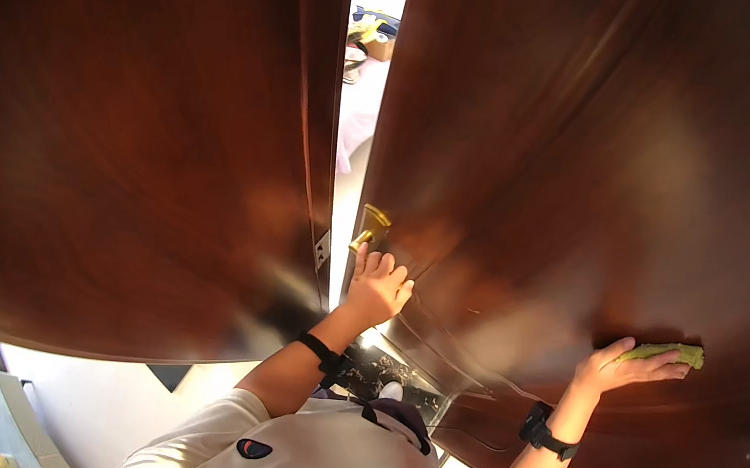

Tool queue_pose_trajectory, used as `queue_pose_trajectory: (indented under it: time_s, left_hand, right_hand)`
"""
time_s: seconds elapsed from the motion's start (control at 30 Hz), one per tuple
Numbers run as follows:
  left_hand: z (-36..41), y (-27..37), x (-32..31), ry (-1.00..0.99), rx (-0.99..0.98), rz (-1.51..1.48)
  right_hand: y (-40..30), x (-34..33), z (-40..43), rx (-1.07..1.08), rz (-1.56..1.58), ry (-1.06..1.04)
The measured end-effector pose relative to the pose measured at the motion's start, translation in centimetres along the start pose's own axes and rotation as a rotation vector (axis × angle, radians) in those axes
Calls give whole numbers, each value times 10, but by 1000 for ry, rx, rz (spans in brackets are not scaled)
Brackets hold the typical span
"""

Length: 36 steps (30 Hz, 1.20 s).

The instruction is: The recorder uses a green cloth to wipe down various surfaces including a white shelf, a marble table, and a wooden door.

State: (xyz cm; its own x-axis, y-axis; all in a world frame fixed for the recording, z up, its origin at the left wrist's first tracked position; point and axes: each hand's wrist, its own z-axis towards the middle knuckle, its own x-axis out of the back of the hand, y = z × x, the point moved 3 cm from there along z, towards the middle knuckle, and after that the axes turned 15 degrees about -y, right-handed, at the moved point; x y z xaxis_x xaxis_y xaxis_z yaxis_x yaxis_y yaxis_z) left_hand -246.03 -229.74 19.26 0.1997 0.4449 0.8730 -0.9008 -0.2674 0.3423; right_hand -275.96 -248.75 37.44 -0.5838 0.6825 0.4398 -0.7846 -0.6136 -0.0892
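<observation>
A gold lever handle (pixel 362 238) is mounted on the reddish-brown wooden door leaf (pixel 521 206) to the right. Just below that handle is my left hand (pixel 379 288), its fingers bent and one fingertip meeting the lever's lower end. Whether the fingers grip anything is not clear. Farther right, my right hand (pixel 639 369) holds a folded yellow-green cloth (pixel 667 353) against the face of the same leaf. Both wrists wear black bands.
A second brown leaf (pixel 134 164) stands left, with a metal strike plate (pixel 321 250) on its edge. Through the bright gap show a cardboard box (pixel 380 49) and other items. Below lie a dark marbled threshold (pixel 382 369) and a pale panel-like object (pixel 19 424).
</observation>
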Motion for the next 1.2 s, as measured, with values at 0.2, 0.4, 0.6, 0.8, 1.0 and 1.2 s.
queue_pose_trajectory:
  time_s: [0.2,0.4,0.6,0.8,1.0,1.2]
  left_hand:
    - [12,-9,-4,-299,1,43]
    - [33,-13,-10,-122,-3,90]
    - [66,-7,-24,-181,-1,71]
    - [95,-3,-47,-238,-92,34]
    - [103,-11,-71,-322,-205,52]
    - [111,-21,-82,-302,-275,37]
  right_hand:
    - [-10,21,-1,148,-5,-119]
    - [-10,24,-10,168,-24,-213]
    - [-7,28,-13,230,-59,-279]
    - [-6,21,-12,120,-85,-274]
    - [-41,20,-6,93,-211,-221]
    - [-60,17,-11,39,-346,-181]
